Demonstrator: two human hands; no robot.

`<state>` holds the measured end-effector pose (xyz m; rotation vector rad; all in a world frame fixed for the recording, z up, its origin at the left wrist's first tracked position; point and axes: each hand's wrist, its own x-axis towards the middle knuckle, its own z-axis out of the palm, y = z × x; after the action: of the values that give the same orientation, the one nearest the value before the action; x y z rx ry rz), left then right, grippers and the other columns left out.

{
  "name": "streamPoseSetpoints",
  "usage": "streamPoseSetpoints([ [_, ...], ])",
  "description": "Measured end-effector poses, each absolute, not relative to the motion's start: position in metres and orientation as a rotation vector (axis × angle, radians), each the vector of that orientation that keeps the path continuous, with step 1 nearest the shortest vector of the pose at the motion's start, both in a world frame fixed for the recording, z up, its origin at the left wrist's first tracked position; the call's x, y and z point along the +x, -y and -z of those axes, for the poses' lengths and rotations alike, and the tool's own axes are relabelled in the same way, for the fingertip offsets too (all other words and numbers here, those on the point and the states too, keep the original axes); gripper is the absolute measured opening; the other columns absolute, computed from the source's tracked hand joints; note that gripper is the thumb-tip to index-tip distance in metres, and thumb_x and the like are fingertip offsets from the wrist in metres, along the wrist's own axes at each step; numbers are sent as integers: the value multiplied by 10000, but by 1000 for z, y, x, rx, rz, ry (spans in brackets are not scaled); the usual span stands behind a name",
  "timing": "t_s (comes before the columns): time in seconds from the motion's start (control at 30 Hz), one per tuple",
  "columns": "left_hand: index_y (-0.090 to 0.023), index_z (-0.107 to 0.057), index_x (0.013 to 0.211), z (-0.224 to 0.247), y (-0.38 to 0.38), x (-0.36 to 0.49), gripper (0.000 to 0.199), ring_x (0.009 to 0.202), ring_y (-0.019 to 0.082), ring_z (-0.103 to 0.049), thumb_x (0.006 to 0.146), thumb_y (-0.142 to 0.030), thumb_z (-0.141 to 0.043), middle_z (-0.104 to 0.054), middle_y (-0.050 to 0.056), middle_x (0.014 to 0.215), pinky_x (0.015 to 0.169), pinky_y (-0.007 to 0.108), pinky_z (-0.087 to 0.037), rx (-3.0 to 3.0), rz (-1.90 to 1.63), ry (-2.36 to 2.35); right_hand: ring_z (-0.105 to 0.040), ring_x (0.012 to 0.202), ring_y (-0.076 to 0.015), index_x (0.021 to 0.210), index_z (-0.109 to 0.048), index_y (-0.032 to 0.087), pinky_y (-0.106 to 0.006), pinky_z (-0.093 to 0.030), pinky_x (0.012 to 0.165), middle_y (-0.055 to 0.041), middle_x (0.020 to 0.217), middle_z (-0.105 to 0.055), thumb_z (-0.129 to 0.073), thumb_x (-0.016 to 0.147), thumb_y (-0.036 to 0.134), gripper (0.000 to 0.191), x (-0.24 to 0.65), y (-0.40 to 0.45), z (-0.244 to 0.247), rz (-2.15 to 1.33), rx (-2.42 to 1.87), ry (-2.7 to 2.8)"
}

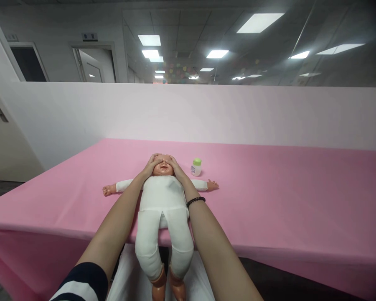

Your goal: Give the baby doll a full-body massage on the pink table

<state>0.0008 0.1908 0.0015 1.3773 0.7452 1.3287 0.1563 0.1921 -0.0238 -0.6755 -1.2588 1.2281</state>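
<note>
Head view: a person stands at the near side of the table point(269, 200), which is covered in pink cloth, both bare arms reaching forward. A baby doll point(163, 200) lies on its back in the middle of the table, in a white stretch suit, arms spread out to the sides, legs pointing toward the person. The doll's head sits directly under both hands. The left hand point(150, 165) cups the left side of the doll's head from the top, and the right hand point(177, 166) does the same on the other side. The fingers point(155, 158) are spread slightly and curved, pressed flat over the forehead and eyes, not pinching anything; fingertips of the two hands nearly meet at the top of the head. Nose and mouth stay uncovered. A black bead bracelet point(196, 201) sits on the right wrist, and a navy-and-white striped sleeve point(81, 284) shows at the near left. A small white bottle with a green cap point(196, 167) stands upright just beyond the right hand, not touching it. A white towel point(128, 284) lies under the doll's legs at the near table edge. A white partition point(207, 113) runs behind the table.
</note>
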Motion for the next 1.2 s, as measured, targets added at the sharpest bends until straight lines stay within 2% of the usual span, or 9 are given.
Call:
streamPoseSetpoints([
  [0.27,-211,-509,1178,-5,-187,1,561,1018,251,-644,702,-410,-729,-650,63,1076,937,393,-491,1369,-1304,-774,-547,1253,-226,1319,-528,334,-388,-436,1094,-4,1369,-555,-691,781,461,577,157,-194,25,-1276,-772,1208],
  [0.57,-214,-533,998,-7,-193,8,322,1079,247,-582,740,-390,-613,-623,49,1014,976,383,-468,1313,-1389,-782,-523,1266,-219,1142,-625,289,-393,-383,1136,2,1273,-623,-628,769,468,414,153,-208,30,-1204,-690,1157],
  [0.73,-215,-529,1004,-7,-192,7,346,1080,244,-577,732,-407,-623,-626,44,1024,983,384,-460,1327,-1384,-780,-538,1234,-225,1133,-620,286,-399,-401,1117,-4,1258,-623,-630,767,480,415,152,-205,27,-1212,-676,1164],
  [0.83,-210,-532,1069,-6,-190,5,435,1088,250,-587,708,-416,-662,-632,52,1060,982,385,-463,1340,-1366,-777,-532,1242,-216,1144,-612,288,-379,-399,1119,-4,1247,-617,-634,793,478,400,153,-194,22,-1213,-641,1230],
  [0.97,-202,-522,1155,-6,-187,3,560,1074,262,-617,688,-434,-726,-642,69,1104,974,397,-475,1362,-1331,-749,-515,1276,-219,1246,-565,317,-374,-407,1115,0,1330,-569,-675,791,455,488,156,-185,17,-1234,-725,1254],
  [1.2,-208,-505,1183,-7,-183,1,573,1052,260,-635,703,-426,-728,-645,72,1105,961,396,-480,1373,-1306,-772,-533,1266,-221,1330,-511,326,-379,-432,1098,-7,1388,-541,-692,771,473,606,156,-192,23,-1274,-775,1214],
])
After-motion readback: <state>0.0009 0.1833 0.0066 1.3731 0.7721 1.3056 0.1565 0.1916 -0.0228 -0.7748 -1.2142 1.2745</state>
